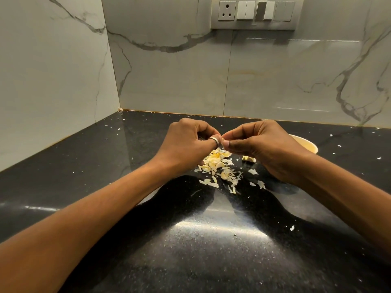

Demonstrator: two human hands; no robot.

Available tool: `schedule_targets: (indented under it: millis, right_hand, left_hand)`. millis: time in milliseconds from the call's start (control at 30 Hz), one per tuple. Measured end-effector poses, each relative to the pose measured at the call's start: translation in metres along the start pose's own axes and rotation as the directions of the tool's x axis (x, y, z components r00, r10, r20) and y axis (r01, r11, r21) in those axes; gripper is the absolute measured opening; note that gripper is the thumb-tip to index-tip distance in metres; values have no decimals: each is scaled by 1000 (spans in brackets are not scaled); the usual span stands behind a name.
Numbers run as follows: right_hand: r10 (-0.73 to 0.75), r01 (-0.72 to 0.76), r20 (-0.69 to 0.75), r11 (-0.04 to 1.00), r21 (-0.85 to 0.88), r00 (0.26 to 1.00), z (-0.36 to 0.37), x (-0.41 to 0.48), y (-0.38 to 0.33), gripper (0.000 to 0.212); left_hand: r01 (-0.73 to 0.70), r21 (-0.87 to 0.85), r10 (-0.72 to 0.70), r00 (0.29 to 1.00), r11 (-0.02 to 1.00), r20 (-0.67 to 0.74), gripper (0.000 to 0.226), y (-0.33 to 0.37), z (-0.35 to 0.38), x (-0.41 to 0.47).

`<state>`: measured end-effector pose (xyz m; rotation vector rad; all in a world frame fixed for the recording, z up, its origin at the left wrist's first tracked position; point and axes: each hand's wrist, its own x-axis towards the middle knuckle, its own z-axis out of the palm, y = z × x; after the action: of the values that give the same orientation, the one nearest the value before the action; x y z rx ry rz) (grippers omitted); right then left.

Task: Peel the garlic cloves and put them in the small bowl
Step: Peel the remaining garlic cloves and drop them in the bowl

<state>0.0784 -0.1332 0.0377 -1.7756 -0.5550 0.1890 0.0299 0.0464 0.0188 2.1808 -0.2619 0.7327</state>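
My left hand (188,142) and my right hand (260,146) meet above the black counter, fingertips together. Between them they pinch a garlic clove (222,138), of which only a pale sliver shows. A ring sits on a left-hand finger. Directly under the hands lies a pile of papery garlic skins (220,168). The small cream bowl (306,144) stands behind my right hand, mostly hidden by it; its contents cannot be seen. A pale garlic piece (248,159) lies on the counter just under my right hand.
The black speckled counter (190,240) runs into a corner of marble-look wall tiles at left and back. Small skin flakes are scattered over it, such as one (292,227) at the right front. A switch and socket panel (254,12) is high on the back wall.
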Motion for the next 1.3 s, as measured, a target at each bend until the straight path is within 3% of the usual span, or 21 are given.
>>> schedule_targets:
  millis: [200, 400, 767, 967, 1300]
  right_hand:
    - [-12, 12, 1, 999, -31, 1000, 0, 1, 2, 13]
    - [9, -11, 23, 995, 96, 1000, 2, 3, 5, 15]
    - [58, -61, 21, 960, 274, 998, 4, 1, 0, 17]
    - [90, -95, 33, 956, 279, 995, 5, 0, -1, 14]
    - [67, -83, 54, 917, 389, 996, 3, -1, -4, 19]
  left_hand:
    - [-63, 69, 65, 998, 996, -21, 14, 0, -1, -1]
    - [-151, 167, 159, 987, 974, -34, 13, 0, -2, -2]
    - [-128, 103, 129, 992, 986, -1, 15, 3, -4, -2]
    - [-163, 192, 163, 986, 968, 15, 13, 1, -4, -1]
    - [44, -155, -31, 996, 987, 83, 7, -1, -5, 1]
